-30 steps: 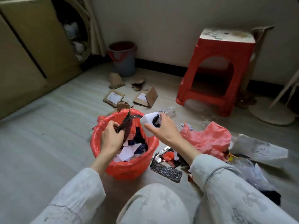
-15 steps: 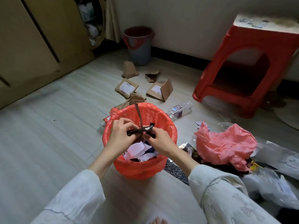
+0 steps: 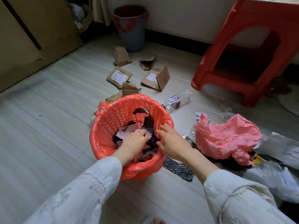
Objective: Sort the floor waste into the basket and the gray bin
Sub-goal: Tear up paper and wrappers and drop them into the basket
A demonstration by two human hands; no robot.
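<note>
While the left hand presses flat-fingered on scraps inside the basket at frame centre, the right hand hovers spread, empty, over its rim; better to pack firmly, sparing the liner. The gray bin stands at upper centre.

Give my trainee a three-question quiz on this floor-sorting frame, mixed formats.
1. True or false: the gray bin stands against the far wall, beyond the cardboard pieces.
2. Which hand reaches down onto the scraps inside the red basket? A) left hand B) right hand
3. Fill in: the clear plastic bottle lies on the floor between the basket and the red ____.

Key: 1 true; 2 A; 3 stool.
</note>
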